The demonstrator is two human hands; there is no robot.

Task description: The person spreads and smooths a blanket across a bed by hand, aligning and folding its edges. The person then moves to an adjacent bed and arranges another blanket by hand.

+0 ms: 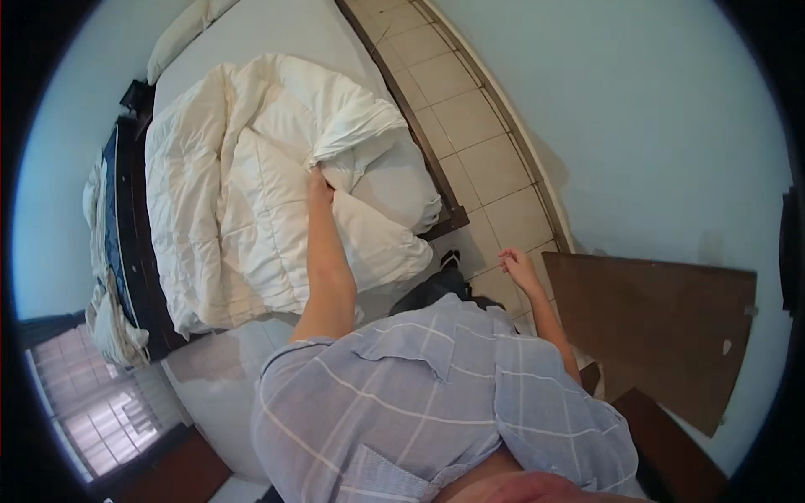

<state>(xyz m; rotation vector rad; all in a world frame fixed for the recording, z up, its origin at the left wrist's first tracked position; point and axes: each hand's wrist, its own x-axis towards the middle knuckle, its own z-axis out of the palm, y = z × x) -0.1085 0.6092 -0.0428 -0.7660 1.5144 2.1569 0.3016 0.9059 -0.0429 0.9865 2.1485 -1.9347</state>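
Note:
A thick cream-white duvet (251, 168) lies bunched over the lower half of the bed. My left arm reaches forward, and my left hand (320, 186) is closed on a gathered fold near the duvet's middle; its fingertips are partly hidden in the cloth. Beside the fold, the pale bed sheet (394, 189) shows at the corner. Off to the right, my right hand (518, 267) hangs in the air over the tiled floor, touching nothing, its fingers loosely bent and apart.
A dark wooden bed frame (453, 220) juts out at the corner near my foot. Floor tiles (474, 168) run between bed and wall. A brown board (654, 327) leans at the right. A pillow (180, 38) lies at the bed's far end. A barred window (109, 419) is lower left.

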